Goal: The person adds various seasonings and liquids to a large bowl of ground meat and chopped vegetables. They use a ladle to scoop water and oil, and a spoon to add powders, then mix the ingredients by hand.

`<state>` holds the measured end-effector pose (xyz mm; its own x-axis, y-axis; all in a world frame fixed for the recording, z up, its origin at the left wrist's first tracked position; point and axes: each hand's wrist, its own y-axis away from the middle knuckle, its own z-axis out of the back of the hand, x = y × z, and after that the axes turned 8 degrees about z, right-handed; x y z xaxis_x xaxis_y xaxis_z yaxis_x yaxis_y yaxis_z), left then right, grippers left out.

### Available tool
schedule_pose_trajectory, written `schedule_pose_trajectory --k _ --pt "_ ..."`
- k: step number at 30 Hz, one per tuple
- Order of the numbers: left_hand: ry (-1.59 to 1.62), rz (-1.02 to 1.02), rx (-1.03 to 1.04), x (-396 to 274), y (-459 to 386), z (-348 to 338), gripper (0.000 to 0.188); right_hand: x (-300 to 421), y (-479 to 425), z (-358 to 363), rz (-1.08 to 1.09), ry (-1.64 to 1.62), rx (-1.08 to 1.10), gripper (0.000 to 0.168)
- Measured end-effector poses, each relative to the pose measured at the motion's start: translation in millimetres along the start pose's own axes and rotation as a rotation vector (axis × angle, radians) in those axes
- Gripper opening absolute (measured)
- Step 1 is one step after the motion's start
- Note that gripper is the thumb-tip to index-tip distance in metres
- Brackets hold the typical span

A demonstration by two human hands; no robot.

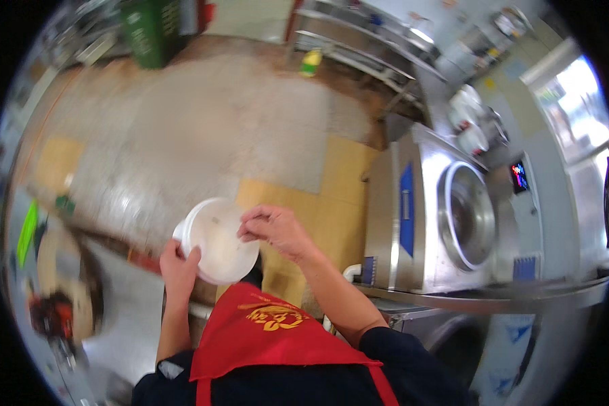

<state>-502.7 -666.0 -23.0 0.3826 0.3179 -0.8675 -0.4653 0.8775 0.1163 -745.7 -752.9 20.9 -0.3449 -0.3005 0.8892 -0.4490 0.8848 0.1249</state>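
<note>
My left hand (179,266) grips the left side of a white plastic tub (223,264), its thumb over the rim. The tub is tilted so that I look into it. Its inside is whitish, with a small dark spot, and I cannot tell whether a pale powder lies in it. Another white rounded piece shows behind its left rim, partly hidden. Over the tub's right rim is my right hand (269,228), with thumb and fingertips drawn together. Nothing is visible between those fingers. Below the tub hangs my red apron (264,340) with yellow print.
To the right stands a stainless-steel machine (421,228) with a round opening, beside a metal counter edge (512,302). At the left is a round wooden board (63,264). A green bin (149,35), steel shelving (355,53) and a yellow-green bottle (310,63) stand farther off.
</note>
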Motion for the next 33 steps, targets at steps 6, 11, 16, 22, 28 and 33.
schedule_pose_trajectory --k 6,11,16,22,28,33 --pt "0.125 0.170 0.318 -96.7 -88.2 -118.5 0.024 69.4 -42.1 124.5 0.016 0.013 -0.215 0.023" --pt "-0.009 -0.202 0.420 -157.1 -172.0 -226.8 0.027 101.5 -117.2 184.1 -0.007 0.834 0.042 0.043" --pt "0.032 -0.213 0.549 -244.8 -235.7 -345.8 0.026 36.7 -214.2 318.1 0.290 1.674 -0.179 0.054" --pt "0.009 -0.300 0.463 -334.9 -314.7 -458.3 0.023 117.9 -308.4 410.7 -0.012 1.551 0.117 0.065" --pt "0.050 -0.346 0.439 -405.2 -387.4 -560.2 0.022 187.4 -385.5 498.6 0.033 1.360 0.013 0.053" --pt "0.011 -0.345 0.546 -448.9 -450.1 -672.3 0.023 266.8 -430.1 583.1 -0.260 1.147 0.092 0.041"
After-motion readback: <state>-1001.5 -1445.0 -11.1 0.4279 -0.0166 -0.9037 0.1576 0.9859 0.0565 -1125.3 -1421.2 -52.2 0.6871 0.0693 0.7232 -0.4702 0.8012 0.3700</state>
